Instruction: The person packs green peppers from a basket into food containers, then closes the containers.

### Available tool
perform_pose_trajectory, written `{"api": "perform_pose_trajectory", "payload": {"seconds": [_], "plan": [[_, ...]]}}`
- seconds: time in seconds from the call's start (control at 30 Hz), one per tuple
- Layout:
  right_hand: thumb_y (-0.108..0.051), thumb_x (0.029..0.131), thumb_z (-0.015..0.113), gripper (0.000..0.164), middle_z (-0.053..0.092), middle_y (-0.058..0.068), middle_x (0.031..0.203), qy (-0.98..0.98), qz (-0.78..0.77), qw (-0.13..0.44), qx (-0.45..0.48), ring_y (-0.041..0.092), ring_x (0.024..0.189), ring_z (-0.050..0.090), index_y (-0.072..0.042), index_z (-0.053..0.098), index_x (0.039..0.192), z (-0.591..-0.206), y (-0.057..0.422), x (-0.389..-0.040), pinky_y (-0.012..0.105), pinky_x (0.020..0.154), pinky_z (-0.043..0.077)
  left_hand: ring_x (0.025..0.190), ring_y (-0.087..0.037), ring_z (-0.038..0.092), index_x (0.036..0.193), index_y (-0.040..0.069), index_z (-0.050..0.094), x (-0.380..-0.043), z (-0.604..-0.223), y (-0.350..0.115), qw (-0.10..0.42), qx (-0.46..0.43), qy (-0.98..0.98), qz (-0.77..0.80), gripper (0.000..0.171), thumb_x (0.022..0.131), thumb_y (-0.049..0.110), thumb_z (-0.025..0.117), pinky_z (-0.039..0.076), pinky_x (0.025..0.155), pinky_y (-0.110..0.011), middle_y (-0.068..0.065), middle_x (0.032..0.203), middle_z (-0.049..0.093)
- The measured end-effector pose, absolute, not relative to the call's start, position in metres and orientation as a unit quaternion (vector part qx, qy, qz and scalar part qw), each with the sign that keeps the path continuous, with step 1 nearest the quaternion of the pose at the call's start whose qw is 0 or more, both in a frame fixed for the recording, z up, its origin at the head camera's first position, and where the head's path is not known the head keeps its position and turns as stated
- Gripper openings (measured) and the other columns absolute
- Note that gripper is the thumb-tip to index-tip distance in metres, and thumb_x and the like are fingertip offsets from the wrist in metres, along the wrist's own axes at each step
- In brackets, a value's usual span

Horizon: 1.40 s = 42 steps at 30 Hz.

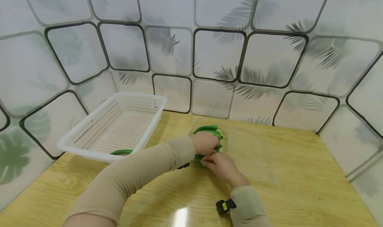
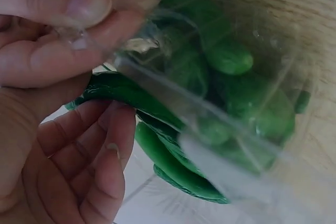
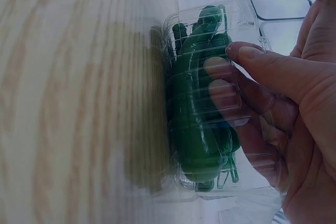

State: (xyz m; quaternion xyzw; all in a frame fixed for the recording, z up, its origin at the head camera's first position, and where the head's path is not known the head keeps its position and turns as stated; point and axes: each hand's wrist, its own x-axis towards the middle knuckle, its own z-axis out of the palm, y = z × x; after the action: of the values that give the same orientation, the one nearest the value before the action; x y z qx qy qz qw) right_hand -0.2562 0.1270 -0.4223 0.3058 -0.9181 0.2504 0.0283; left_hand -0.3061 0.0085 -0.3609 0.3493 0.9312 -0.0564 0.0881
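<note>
Green peppers (image 1: 204, 128) lie together in the middle of the table, in a clear plastic box (image 3: 173, 24). My left hand (image 1: 205, 143) is over them, knuckles up. In the left wrist view its thumb and a finger pinch a clear plastic edge (image 2: 236, 120), while its lower fingers curl beside a dark green pepper (image 2: 142, 98). On the near side, my right hand (image 1: 219, 167) comes in from the right. Its thumb and fingers pinch the box's wall in the right wrist view, fingertips showing through the plastic. The left hand hides some of the peppers in the head view.
A white perforated basket (image 1: 150, 126) stands at the left, with a green pepper (image 1: 121, 152) by its near wall. Thin transparent plastic (image 1: 251, 153) lies right of the peppers. A patterned wall (image 1: 173, 94) rises behind the wooden table (image 1: 311, 187).
</note>
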Motion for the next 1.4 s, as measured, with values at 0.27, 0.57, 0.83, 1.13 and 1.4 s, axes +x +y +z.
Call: {"api": "perform_pose_trajectory", "payload": {"seconds": [0.27, 0.57, 0.83, 1.13, 1.4], "plan": [[-0.018, 0.087, 0.065, 0.009, 0.068, -0.007, 0.088, -0.916, 0.253, 0.032, 0.311, 0.013, 0.076, 0.063, -0.017, 0.073, 0.091, -0.423, 0.127, -0.256, 0.030, 0.066, 0.050, 0.048, -0.007, 0.032, 0.059, 0.018, 0.039, -0.309, -0.369, 0.007, 0.081, 0.336, 0.938, -0.038, 0.039, 0.091, 0.025, 0.061, 0.030, 0.050, -0.021, 0.007, 0.051, 0.032], [-0.018, 0.087, 0.065, 0.009, 0.068, -0.006, 0.089, -0.916, 0.255, 0.029, 0.308, 0.013, 0.076, 0.063, -0.017, 0.073, 0.092, -0.424, 0.126, -0.257, 0.031, 0.067, 0.050, 0.052, -0.008, 0.038, 0.064, 0.017, 0.046, -0.312, -0.373, 0.007, 0.097, 0.333, 0.938, -0.015, 0.032, 0.092, 0.023, 0.060, 0.033, 0.054, -0.021, 0.006, 0.054, 0.042], [-0.016, 0.087, 0.065, 0.010, 0.068, -0.005, 0.090, -0.912, 0.259, 0.032, 0.317, 0.013, 0.077, 0.063, -0.016, 0.073, 0.093, -0.423, 0.126, -0.257, 0.029, 0.066, 0.050, 0.049, -0.008, 0.032, 0.062, 0.017, 0.045, -0.314, -0.371, 0.002, 0.133, 0.338, 0.931, 0.025, 0.033, 0.092, 0.013, 0.058, 0.030, 0.053, -0.021, 0.006, 0.052, 0.037], [-0.018, 0.089, 0.063, 0.012, 0.068, -0.006, 0.090, -0.915, 0.254, 0.019, 0.312, 0.011, 0.076, 0.062, -0.016, 0.073, 0.096, -0.423, 0.128, -0.256, 0.029, 0.064, 0.048, 0.089, -0.011, 0.061, 0.108, 0.011, 0.068, -0.309, -0.335, -0.026, 0.114, 0.315, 0.942, 0.003, 0.025, 0.099, 0.012, 0.045, 0.048, 0.080, -0.027, 0.000, 0.103, 0.066], [-0.020, 0.089, 0.064, 0.012, 0.068, -0.005, 0.092, -0.921, 0.248, 0.015, 0.300, 0.014, 0.082, 0.063, -0.017, 0.072, 0.097, -0.423, 0.126, -0.256, 0.034, 0.070, 0.050, 0.089, -0.018, 0.062, 0.105, 0.006, 0.067, -0.307, -0.298, -0.087, 0.067, 0.292, 0.954, 0.005, 0.020, 0.094, 0.019, 0.056, 0.050, 0.078, -0.034, -0.006, 0.103, 0.066]]}}
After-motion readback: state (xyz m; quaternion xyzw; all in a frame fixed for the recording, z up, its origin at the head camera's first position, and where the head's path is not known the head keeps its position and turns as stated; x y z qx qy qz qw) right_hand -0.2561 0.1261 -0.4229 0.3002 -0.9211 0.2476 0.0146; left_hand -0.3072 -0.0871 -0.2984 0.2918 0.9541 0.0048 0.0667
